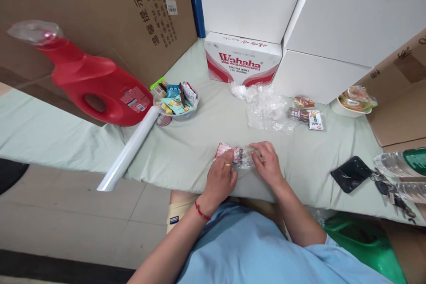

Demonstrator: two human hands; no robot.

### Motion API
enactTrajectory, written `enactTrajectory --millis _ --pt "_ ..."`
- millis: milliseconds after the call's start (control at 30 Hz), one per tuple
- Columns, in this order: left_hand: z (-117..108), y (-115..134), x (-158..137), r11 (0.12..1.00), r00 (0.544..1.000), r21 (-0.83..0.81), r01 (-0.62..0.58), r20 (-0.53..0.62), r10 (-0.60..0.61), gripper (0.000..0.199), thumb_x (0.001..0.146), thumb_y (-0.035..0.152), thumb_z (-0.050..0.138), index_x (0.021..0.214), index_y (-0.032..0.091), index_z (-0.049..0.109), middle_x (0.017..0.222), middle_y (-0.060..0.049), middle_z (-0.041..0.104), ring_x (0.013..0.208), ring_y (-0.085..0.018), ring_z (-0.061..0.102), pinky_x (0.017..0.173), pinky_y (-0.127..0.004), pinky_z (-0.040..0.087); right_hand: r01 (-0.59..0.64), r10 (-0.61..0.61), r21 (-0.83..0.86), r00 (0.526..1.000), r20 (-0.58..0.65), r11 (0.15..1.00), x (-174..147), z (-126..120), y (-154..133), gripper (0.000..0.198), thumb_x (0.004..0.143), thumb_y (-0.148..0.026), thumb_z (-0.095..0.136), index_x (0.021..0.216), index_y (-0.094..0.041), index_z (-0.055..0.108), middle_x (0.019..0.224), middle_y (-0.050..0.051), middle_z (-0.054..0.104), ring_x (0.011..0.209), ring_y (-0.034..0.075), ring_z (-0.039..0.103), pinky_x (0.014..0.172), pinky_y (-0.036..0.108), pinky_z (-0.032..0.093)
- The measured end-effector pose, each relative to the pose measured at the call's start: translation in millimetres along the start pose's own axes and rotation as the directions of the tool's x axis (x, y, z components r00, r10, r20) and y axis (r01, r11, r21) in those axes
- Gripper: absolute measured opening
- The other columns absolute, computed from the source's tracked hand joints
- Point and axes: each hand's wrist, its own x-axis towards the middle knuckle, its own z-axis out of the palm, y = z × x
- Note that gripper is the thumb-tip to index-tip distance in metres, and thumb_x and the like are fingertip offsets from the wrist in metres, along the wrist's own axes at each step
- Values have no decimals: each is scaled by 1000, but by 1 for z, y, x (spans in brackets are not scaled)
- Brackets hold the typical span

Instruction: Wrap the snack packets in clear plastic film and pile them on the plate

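Crosswise, on the near side of the Wahaha carton point(241, 60), the film-wrapped packet point(240, 154), its print too blurred to read, spans left hand point(219, 176), pinching its red end, and right hand point(268, 163), pinching clear film point(247, 159).

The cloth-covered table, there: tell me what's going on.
A person has both bare hands on a small packet in clear plastic near the table's front edge: the left hand at its red-and-white end, the right hand at the clear end. Beyond it, crumpled clear plastic lies in front of a Wahaha box. Off to the left, a bowl of small packs stands by a red jug.
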Motion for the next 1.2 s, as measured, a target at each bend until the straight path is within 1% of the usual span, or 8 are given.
enactTrajectory --millis 167,267,400,667,800,933,1100,1200 --pt "8 5 -9 982 999 191 -2 39 -5 65 91 9 52 154 23 53 156 -13 61 139 -31 60 112 -50 48 -79 87 -213 996 28 974 -10 -1 12 20 93 -35 70 107 -21 72 137 19 60 128 37 53 110 56 48" --pt "8 4 -9 970 998 236 -58 41 50 57 94 9 50 150 19 59 155 -13 62 138 -29 61 108 -46 47 -141 150 -107 986 77 984 -3 -9 2 15 97 -34 60 95 -22 67 113 13 69 102 27 65 91 40 54" --pt "11 2 -11 953 993 286 -103 -28 116 52 95 7 50 145 15 62 153 -14 64 135 -28 63 101 -44 48 -225 232 -61 952 200 973 31 -5 -32 18 99 -38 58 90 -23 62 75 -1 64 68 17 58 67 27 44" --pt "16 -8 -27 974 985 187 -130 -92 149 42 92 6 52 130 11 69 139 -20 70 138 -32 61 113 -52 49 -44 289 -537 878 381 842 83 63 -95 16 105 -25 49 109 -21 64 104 8 74 88 22 68 75 31 45" --pt "15 -15 -36 983 971 106 -153 -168 170 34 91 5 54 118 14 73 124 -19 73 129 -34 64 109 -56 53 6 280 -606 883 377 796 73 75 -116 34 111 -47 44 124 -20 61 120 12 69 104 26 69 79 34 52" --pt "10 -15 -38 963 934 134 -233 -244 259 23 91 6 58 105 12 75 108 -19 74 119 -36 67 103 -56 56 30 285 -619 869 404 785 70 77 -133 57 101 -69 57 125 -17 60 122 14 66 115 30 65 85 39 57" --pt "4 -14 -40 932 909 133 -337 -214 359 18 92 6 59 93 16 74 89 -12 73 93 -28 68 81 -43 58 40 363 -660 810 461 750 82 82 -141 58 89 -52 80 128 -15 58 124 15 65 113 29 65 87 39 59" --pt "4 -13 -41 932 918 152 -329 -181 354 18 91 6 58 86 16 72 83 -10 71 82 -26 66 70 -40 55 55 321 -650 836 445 758 78 84 -140 42 93 -35 73 126 -14 59 122 14 66 109 28 66 84 37 59"
